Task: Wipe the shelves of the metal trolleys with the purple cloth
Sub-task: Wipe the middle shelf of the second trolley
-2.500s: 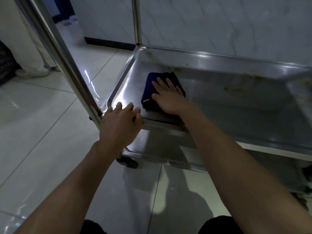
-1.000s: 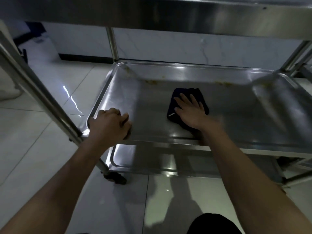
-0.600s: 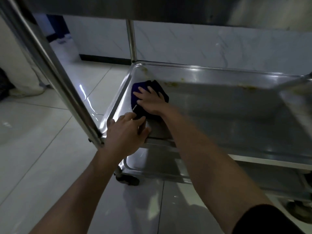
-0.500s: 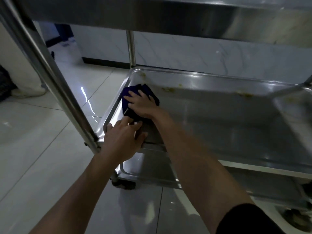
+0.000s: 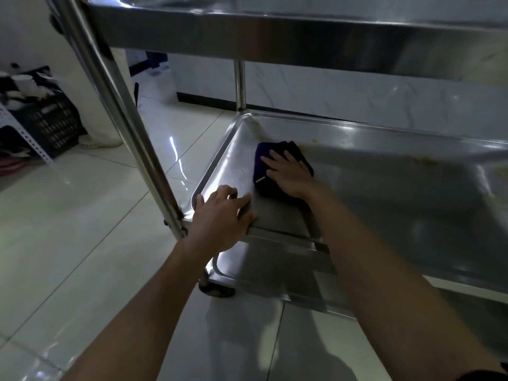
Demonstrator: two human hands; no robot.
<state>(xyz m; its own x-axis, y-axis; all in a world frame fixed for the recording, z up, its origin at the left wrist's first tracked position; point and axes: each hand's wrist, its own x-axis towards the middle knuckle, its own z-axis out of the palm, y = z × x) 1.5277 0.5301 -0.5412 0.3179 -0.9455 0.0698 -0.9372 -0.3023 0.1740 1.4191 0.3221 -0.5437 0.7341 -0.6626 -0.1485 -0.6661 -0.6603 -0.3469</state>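
Seen from above and behind two bare forearms, reaching into a metal trolley (image 5: 357, 31) with stacked steel shelves. Middle shelf (image 5: 398, 193) shaped like a shallow tray with raised rim, brownish-yellow stains (image 5: 423, 160) along its far wall. Purple cloth (image 5: 262, 166) folded, lying flat on this shelf near the far left corner, very dark in the dim light. Right hand (image 5: 287, 173) flat on top of the cloth, fingers straight and slightly spread, pressing down, palm covering most of it. Left hand (image 5: 221, 215) at the shelf's near left corner, fingers curled over the rim, thumb along the near edge, gripping it. Top shelf edge (image 5: 302, 34) crossing the upper view, hiding part of the space behind. Slanted shiny post (image 5: 118, 111) at left, running from top left down to the gripped corner, standing between the viewer and the floor beyond. Second post (image 5: 240, 83) upright at the far left corner. Bottom shelf (image 5: 264, 268) visible beneath, with a dark caster wheel (image 5: 217, 291) under the near corner. Glossy pale tiled floor (image 5: 68, 229) all round, marbled white wall (image 5: 357, 97) behind. Black plastic crate (image 5: 46, 116) at far left, pale footwear (image 5: 100, 140) just beside it. Compared with half a second ago: cloth and right hand shifted rightward, away from the left rim, bare steel now showing between them; left hand unchanged in its grip on the corner.
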